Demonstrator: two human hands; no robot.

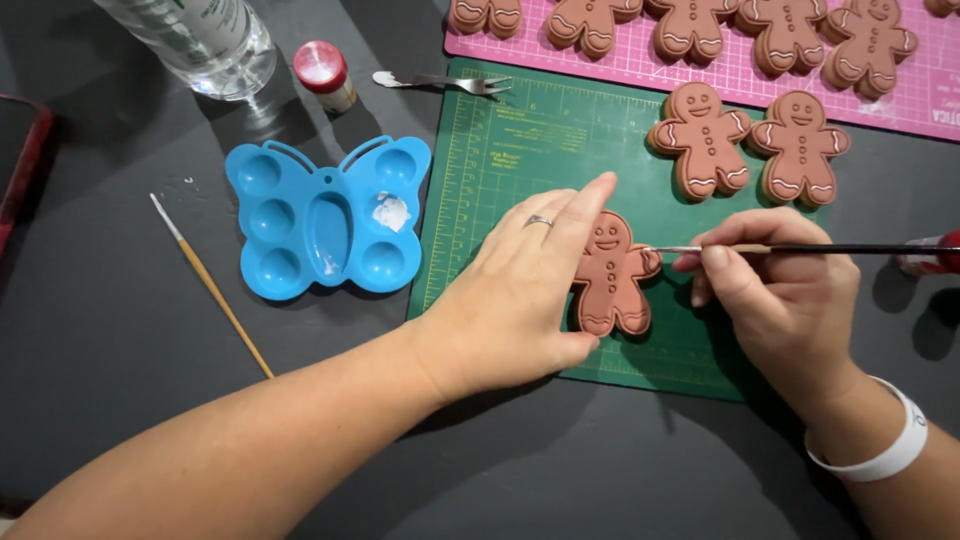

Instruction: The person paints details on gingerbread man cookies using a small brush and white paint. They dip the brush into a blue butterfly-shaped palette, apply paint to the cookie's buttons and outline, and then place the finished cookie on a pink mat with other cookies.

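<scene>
Gingerbread figure (610, 280) lies flat on green cutting mat (520, 170), centre of bench. Left hand (520, 290) pressed flat at its 9 o'clock edge, fingers together. Right hand (775, 290) fingers pinching fine brush (800, 248), tip at the figure's 3 o'clock arm. Judged light, rigid, brittle; best steadied by the edges.
</scene>
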